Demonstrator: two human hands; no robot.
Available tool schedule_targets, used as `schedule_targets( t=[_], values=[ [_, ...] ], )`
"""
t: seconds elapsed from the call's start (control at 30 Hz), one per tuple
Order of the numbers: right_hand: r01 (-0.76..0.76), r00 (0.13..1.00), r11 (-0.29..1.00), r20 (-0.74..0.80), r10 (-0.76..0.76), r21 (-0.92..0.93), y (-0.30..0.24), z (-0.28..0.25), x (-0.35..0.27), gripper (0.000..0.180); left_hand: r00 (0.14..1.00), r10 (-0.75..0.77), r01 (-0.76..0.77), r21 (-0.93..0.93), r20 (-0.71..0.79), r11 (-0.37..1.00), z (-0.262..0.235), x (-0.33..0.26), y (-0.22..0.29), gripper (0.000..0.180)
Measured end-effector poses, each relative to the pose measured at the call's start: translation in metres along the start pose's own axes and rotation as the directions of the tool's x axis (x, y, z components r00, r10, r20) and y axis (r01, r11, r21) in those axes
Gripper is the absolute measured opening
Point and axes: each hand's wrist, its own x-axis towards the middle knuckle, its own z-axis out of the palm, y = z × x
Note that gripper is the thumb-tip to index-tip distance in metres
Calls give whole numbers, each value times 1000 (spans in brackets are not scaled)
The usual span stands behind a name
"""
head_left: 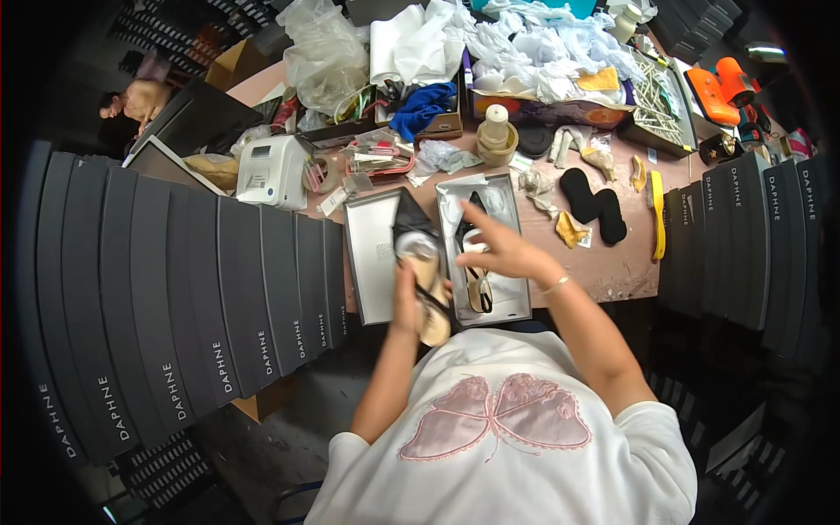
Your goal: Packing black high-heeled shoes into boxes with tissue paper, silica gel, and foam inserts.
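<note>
Beige sandal (431, 293) is clamped in the left hand (408, 297) at the surface's near edge; right hand (499, 249), fingers apart, hovers over the open shoebox (512, 302).

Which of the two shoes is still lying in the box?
The shoe under the right hand, lying inside the open grey box. The other shoe is held up by the left hand, outside that box.

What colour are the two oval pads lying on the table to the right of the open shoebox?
Black. The pads show best in the head view, on the pinkish table.
</note>
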Motion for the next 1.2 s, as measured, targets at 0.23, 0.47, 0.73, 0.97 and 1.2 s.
schedule_targets(
  t=[0.23,0.47,0.73,0.97,1.2],
  values=[
    [-423,900,797,-99,424,-431,58,49,-65,40,891,416,-247,574,-183,780,-27,37,14,48],
    [-368,899,912,-182,399,184,26,27,-71,21,984,-175,166,176,35,970,22,13,-54,45],
    [-207,977,970,-28,212,130,-27,8,-85,21,803,-239,331,-75,545,941,63,42,-5,67],
    [-264,929,946,-313,197,-187,-33,11,-107,15,997,-72,69,-146,-14,987,116,50,-20,23],
    [-312,901,946,-342,266,-87,-34,0,-140,19,1000,-4,2,-124,-13,992,136,55,-28,23]
  ],
)
